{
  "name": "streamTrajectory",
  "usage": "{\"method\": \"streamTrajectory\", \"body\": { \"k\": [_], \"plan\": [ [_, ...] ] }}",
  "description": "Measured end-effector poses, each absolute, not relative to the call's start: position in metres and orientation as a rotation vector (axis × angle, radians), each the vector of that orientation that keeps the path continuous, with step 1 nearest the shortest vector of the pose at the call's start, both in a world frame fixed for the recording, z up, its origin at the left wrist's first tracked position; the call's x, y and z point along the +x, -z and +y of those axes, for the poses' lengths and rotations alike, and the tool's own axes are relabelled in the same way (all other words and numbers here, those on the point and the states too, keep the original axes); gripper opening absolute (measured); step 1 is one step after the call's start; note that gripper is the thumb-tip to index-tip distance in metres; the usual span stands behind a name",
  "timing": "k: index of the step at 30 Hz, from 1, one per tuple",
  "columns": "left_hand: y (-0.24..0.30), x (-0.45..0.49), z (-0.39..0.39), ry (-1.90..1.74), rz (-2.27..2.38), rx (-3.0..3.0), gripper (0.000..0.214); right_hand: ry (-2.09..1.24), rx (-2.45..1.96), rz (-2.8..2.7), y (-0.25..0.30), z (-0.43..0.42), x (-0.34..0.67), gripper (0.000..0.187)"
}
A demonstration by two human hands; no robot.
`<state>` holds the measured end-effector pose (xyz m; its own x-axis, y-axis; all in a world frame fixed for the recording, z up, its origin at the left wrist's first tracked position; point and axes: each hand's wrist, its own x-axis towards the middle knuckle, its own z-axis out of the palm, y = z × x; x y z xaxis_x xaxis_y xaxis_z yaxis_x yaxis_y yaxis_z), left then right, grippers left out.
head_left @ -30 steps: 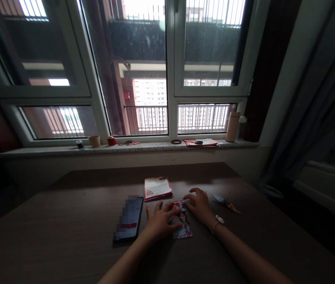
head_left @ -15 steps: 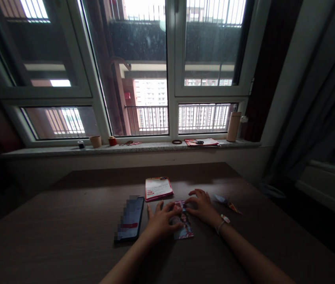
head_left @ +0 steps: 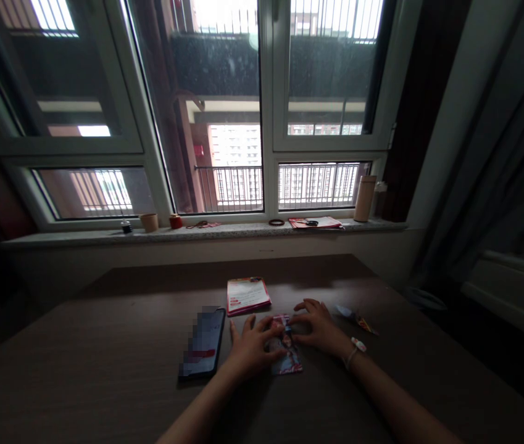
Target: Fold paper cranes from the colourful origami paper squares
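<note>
A small printed picture card (head_left: 292,361) lies flat on the dark wooden table, red at its top edge with figures on it. My left hand (head_left: 253,345) rests on the card's left side, fingers spread, with thumb and fingertips over its surface. My right hand (head_left: 318,327) is at the card's upper right edge, fingers bent and apart, the tips at or just above it. A bracelet (head_left: 357,346) circles the right wrist. To the left of my left hand lies a phone (head_left: 206,345). Beyond the hands is a stack of printed cards (head_left: 247,294).
A small torn wrapper (head_left: 358,319) lies right of my right hand. On the windowsill (head_left: 243,229) stand a paper cup (head_left: 149,222), a red spool (head_left: 175,221) and a tan flask (head_left: 364,198). Scissors (head_left: 308,222) lie there on papers (head_left: 329,222).
My right hand has shifted very slightly, its wrist and bracelet moving a little to the right. The left hand and the card look nearly the same.
</note>
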<state>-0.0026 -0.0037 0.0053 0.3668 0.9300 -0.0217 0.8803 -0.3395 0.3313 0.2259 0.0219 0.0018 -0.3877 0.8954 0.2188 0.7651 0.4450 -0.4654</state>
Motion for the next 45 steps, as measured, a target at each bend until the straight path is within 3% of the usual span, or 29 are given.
{"method": "streamTrajectory", "body": {
  "k": [5, 15, 27, 37, 45],
  "plan": [
    [-0.006, 0.001, 0.0, -0.313, 1.656, 2.394, 0.053, -0.298, -1.319, -2.263, 0.004, 0.021, 0.22, 0.016],
    [-0.008, 0.0, 0.004, -0.279, 1.628, 2.381, 0.051, -0.367, -1.45, -2.239, -0.001, 0.02, 0.218, 0.019],
    [-0.011, -0.001, 0.001, -0.247, 1.632, 2.433, 0.054, -0.468, -1.375, -2.366, -0.009, 0.016, 0.229, 0.046],
    [-0.018, -0.004, 0.001, -0.102, 1.56, 2.436, 0.073, -0.474, -1.361, -2.301, -0.001, 0.016, 0.226, 0.039],
    [-0.015, -0.006, 0.003, -0.077, 1.568, 2.434, 0.075, -0.595, -1.351, -2.401, -0.005, 0.017, 0.234, 0.066]
  ]
}}
